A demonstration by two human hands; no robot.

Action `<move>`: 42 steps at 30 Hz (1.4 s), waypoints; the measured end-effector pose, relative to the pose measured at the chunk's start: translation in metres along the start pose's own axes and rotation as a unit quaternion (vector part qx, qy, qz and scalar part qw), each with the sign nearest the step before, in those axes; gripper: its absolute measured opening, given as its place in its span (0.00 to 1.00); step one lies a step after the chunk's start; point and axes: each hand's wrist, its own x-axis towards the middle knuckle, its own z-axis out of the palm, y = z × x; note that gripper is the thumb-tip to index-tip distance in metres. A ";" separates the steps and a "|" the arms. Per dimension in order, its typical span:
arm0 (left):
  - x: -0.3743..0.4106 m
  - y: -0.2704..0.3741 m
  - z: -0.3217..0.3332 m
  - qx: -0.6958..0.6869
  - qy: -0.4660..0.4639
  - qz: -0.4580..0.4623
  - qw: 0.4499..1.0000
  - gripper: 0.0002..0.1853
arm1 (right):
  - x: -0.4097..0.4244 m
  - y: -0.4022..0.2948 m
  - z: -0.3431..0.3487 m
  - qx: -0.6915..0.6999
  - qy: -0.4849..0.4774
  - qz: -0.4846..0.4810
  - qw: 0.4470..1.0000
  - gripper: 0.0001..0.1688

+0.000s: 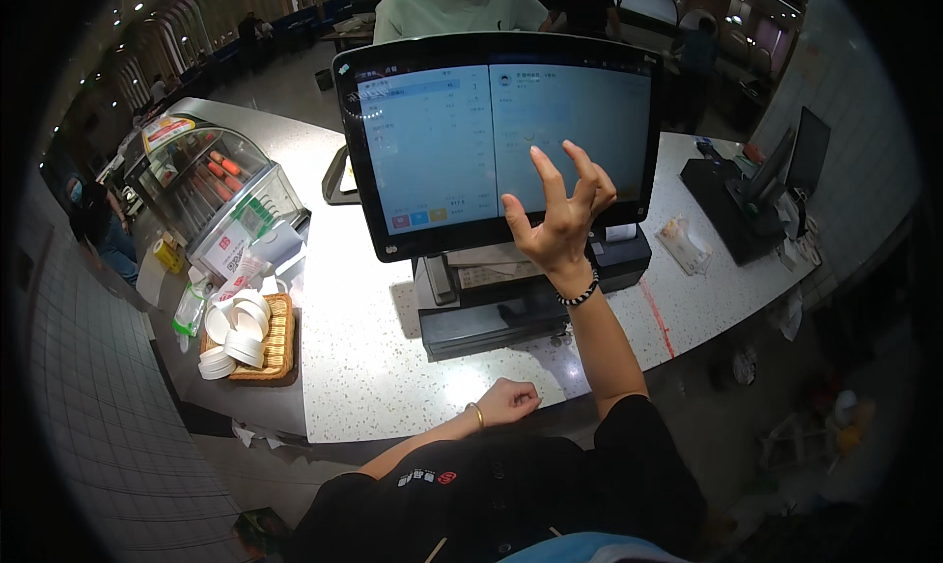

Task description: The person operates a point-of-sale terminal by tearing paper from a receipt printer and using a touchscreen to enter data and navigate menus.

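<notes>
A large touchscreen of a point-of-sale terminal stands on the speckled white counter in front of me, its lit display bearing writing. My right hand is raised before the right half of the display, fingers spread and holding nothing; whether a fingertip touches the glass I cannot tell. A black-and-white bracelet is on that wrist. Near the counter's front edge rests my left hand, its fingers curled with nothing visible in them, a gold-coloured bangle on the wrist. Between the hands sits a black cash drawer below the screen.
At left are a glass food warmer with sausages and a wicker basket with white round lids or bowls. A receipt printer sits right of the screen, then a plastic packet and another monitor. A person stands across the counter.
</notes>
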 end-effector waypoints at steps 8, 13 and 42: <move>0.005 -0.001 -0.005 -0.001 -0.006 0.000 1.000 0.09 | -0.010 -0.013 -0.005 -0.002 -0.024 0.011 1.000 0.31; 0.004 -0.005 -0.005 0.007 -0.019 0.036 0.999 0.09 | -0.019 -0.014 -0.017 -0.015 -0.046 0.021 0.999 0.30; 0.085 0.072 0.012 0.053 -0.106 0.111 0.987 0.05 | -0.166 0.289 -0.136 -0.297 -0.243 0.291 0.877 0.27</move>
